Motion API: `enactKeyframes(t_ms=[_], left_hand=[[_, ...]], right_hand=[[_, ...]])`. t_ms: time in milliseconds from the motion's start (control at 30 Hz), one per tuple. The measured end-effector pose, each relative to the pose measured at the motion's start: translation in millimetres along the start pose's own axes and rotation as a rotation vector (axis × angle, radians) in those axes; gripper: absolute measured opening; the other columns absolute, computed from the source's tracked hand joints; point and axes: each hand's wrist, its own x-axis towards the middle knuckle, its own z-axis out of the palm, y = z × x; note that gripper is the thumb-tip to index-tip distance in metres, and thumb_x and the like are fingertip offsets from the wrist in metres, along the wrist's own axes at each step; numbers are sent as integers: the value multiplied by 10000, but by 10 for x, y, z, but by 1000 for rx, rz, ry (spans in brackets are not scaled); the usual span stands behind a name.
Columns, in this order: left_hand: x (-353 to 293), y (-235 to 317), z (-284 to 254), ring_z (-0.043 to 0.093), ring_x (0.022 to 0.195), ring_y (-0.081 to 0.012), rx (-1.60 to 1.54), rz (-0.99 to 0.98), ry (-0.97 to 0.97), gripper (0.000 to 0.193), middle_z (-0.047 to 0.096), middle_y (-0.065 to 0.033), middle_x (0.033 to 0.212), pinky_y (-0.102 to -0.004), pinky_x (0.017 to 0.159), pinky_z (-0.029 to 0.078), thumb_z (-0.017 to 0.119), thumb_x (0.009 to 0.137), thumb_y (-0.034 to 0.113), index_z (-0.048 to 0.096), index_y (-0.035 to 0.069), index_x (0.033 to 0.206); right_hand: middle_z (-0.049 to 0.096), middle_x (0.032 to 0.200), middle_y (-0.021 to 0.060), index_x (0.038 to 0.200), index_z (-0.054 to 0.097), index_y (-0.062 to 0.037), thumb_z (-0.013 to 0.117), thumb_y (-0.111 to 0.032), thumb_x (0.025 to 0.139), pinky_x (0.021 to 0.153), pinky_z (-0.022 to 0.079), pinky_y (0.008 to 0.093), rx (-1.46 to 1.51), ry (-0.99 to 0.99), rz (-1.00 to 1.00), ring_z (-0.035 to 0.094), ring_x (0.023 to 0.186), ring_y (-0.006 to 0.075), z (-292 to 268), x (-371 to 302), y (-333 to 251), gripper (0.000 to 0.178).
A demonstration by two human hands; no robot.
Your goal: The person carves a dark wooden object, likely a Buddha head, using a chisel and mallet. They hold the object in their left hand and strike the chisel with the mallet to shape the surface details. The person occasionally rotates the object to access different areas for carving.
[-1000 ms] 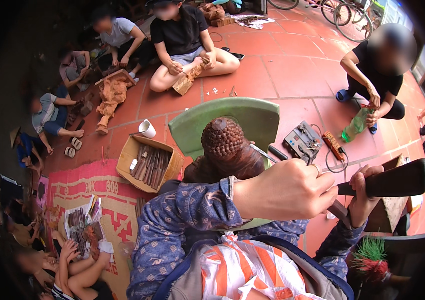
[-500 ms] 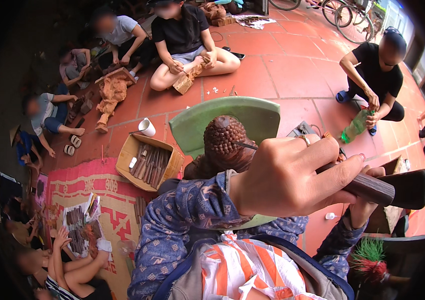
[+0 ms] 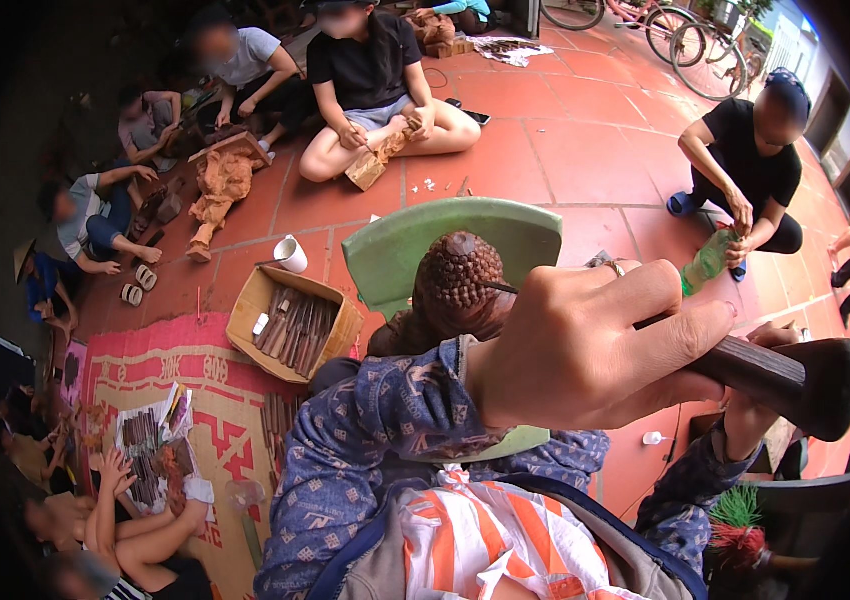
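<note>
In front of me is a carved dark wooden head (image 3: 457, 270) covered in knobbly curls. My left hand (image 3: 585, 350) reaches across beside it, its fingers closed round the dark wooden handle of a chisel (image 3: 745, 368). The thin blade's dark end shows by the carving's right side; the rest is behind my hand. Farther right, my right hand (image 3: 753, 420), partly hidden by the chisel handle, is closed on a dark mallet (image 3: 833, 390). The mallet's rounded head overlaps the handle's butt; I cannot tell whether they touch.
A green chair (image 3: 385, 250) stands behind the carving. To its left are a cardboard box (image 3: 245, 345) of hand tools and a white cup (image 3: 291, 254). A person (image 3: 745, 160) crouches at right with a green bottle (image 3: 707, 260). Other people sit with carvings on the left.
My right hand has risen and moved right, bringing the mallet head over the chisel's butt. My left hand stays near the carving. The crouching person's hands and bottle have shifted slightly.
</note>
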Motion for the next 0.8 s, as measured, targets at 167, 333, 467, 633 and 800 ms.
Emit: enactKeyframes(t_ms=[167, 333, 467, 633, 800], left_hand=[[-282, -34, 47, 562, 602, -128, 345, 170, -532, 236, 510, -14, 716, -255, 483, 433, 658, 706, 224, 652, 57, 873], [-386, 200, 122, 580, 638, -143, 81, 93, -627, 276, 491, -21, 728, -267, 526, 483, 643, 711, 222, 622, 32, 910], [-390, 369, 247, 627, 683, -201, -333, -150, -399, 365, 564, -64, 808, -296, 554, 501, 641, 862, 323, 570, 8, 1032], [-617, 379, 199, 610, 731, -190, -737, -725, -301, 438, 592, -102, 850, -325, 682, 478, 468, 989, 371, 399, -25, 1163], [-827, 311, 268, 597, 637, -171, -710, -726, -180, 350, 581, -80, 738, -300, 610, 473, 426, 1018, 319, 374, 2, 1157]], right_hand=[[470, 717, 35, 872, 460, -34, 641, 32, 837, 618, 371, 251, 116, 62, 131, 418, 632, 118, 245, -138, -30, 196], [471, 698, 50, 888, 424, -40, 599, 28, 836, 589, 397, 266, 499, 37, 293, 456, 610, 137, 403, -477, 81, 194], [516, 681, 75, 867, 419, -61, 632, -43, 849, 581, 403, 284, 917, 18, 254, 472, 592, 164, 670, -721, -19, 215], [619, 735, 96, 842, 473, -72, 680, -82, 836, 690, 458, 358, 1149, -153, 329, 556, 652, 194, 969, -993, -118, 207], [633, 739, 100, 806, 522, -42, 672, 78, 755, 727, 498, 366, 1295, -261, 399, 604, 704, 212, 1039, -1115, -226, 199]])
